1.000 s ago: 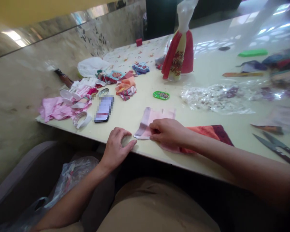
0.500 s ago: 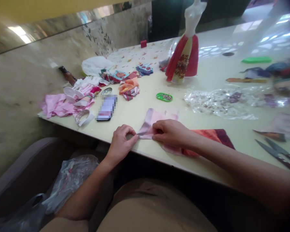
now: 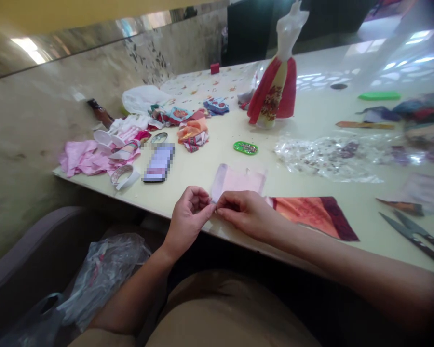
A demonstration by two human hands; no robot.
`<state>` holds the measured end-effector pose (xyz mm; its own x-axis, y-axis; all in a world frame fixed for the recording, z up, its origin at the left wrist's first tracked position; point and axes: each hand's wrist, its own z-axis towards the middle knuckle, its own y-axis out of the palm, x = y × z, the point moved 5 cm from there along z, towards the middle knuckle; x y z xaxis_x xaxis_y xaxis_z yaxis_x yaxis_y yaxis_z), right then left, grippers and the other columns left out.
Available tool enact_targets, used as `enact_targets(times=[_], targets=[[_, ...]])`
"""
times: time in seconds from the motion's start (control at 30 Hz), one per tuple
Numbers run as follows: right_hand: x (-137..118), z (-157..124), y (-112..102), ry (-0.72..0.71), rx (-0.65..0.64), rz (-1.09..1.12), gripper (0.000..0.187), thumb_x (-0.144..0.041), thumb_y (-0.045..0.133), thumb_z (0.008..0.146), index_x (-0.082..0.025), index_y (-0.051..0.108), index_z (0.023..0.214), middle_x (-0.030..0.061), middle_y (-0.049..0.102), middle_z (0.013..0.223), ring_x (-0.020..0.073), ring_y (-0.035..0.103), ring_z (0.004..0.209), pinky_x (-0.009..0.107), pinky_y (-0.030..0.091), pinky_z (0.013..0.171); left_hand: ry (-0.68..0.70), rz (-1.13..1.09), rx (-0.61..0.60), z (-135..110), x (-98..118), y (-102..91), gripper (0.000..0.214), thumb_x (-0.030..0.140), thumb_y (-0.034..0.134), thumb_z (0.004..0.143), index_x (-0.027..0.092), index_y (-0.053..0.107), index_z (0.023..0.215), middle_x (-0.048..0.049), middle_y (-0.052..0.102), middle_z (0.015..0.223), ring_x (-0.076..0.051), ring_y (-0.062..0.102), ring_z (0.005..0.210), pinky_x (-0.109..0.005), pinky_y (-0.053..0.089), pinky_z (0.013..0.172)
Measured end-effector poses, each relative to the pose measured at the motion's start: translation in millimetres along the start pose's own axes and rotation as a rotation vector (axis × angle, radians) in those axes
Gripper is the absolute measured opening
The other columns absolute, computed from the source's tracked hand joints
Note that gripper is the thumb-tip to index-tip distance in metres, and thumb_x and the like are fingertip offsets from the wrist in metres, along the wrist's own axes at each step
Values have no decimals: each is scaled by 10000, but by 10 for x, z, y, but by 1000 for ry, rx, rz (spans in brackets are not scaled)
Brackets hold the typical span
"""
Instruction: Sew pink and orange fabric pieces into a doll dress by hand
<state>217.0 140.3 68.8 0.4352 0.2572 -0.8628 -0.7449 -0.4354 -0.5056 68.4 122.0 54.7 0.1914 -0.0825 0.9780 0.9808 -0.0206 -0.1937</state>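
Note:
A small pink cloth piece [image 3: 238, 181] with a pale purple band on its left side is lifted off the cream table [image 3: 311, 115] at its near edge. My left hand [image 3: 188, 219] pinches its lower left corner with fingers closed. My right hand [image 3: 243, 213] pinches the same near edge just to the right, fingers closed. Behind my right wrist an orange and dark red cloth [image 3: 313, 215] lies flat on the table.
A blurred phone [image 3: 159, 163], pink cloths [image 3: 83, 160], white bands [image 3: 125, 176] and small folded garments [image 3: 192, 134] lie at the left. A green oval [image 3: 246, 148], a dress form in a red skirt [image 3: 275, 91], clear plastic [image 3: 329, 153] and scissors [image 3: 415, 231] are farther off. A plastic bag [image 3: 101, 274] rests by my lap.
My left hand came off the table and closed on the pink cloth's corner. Both hands raised its near edge, so the cloth now stands partly off the table.

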Motion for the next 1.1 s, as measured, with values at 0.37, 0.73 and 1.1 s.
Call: enact_targets(times=[0.37, 0.73, 1.1], targets=[[105, 25, 1, 48, 51, 197, 64, -139, 547, 817, -173, 578, 772, -46, 537, 593, 101, 462, 536, 235, 336, 548, 68, -8, -13, -29, 27, 16, 223, 172, 697, 816, 192, 552, 985, 9, 608, 912, -101, 591, 842, -221, 472, 807], [175, 93, -203, -41, 154, 100, 107, -158, 545, 805, -157, 626, 736, 7, 614, 701, 133, 528, 676, 257, 375, 632, 0, -118, 8, -8, -96, -88, 216, 165, 689, 817, 191, 561, 989, 20, 603, 895, -91, 573, 842, -193, 456, 768], [47, 34, -48, -17, 53, 149, 100, -137, 591, 843, -158, 624, 751, -26, 592, 596, 96, 516, 543, 217, 370, 537, 167, 113, 22, -41, 31, 47, 255, 134, 644, 834, 203, 523, 1047, 0, 601, 901, -121, 599, 849, -259, 474, 804]])
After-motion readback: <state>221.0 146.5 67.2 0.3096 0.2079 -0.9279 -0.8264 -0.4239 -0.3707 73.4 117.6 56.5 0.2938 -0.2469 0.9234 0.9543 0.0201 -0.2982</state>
